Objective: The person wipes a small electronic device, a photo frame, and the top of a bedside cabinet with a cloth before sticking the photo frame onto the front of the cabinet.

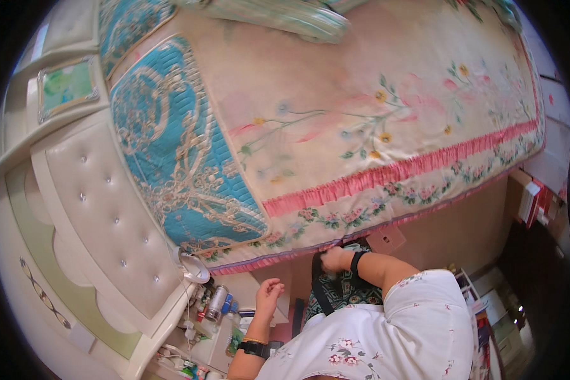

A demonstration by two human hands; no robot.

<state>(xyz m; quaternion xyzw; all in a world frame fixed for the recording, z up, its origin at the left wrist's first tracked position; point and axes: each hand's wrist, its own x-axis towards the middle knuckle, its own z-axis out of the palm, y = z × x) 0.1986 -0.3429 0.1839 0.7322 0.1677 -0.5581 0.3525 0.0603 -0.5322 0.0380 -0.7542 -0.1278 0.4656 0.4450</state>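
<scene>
My right hand (334, 259) is low beside the bed's pink-trimmed edge, its fingers closed and slightly blurred. A black strap (323, 296) runs down right next to it, over dark teal patterned fabric (352, 289). What the fingers hold, if anything, is hidden. My left hand (270, 292) is raised near the bedside table (250, 290), fingers loosely bent and apart, with nothing visible in them. Dark bands circle both wrists.
The bed's floral cover (335, 95) fills the far side, with a blue quilted pillow cover (177, 145) beside the tufted headboard (107, 202). A metallic cylinder (216, 303) and small bottles crowd the bedside table. A white lamp (194, 268) stands near the headboard. Books (533, 199) are stacked at right.
</scene>
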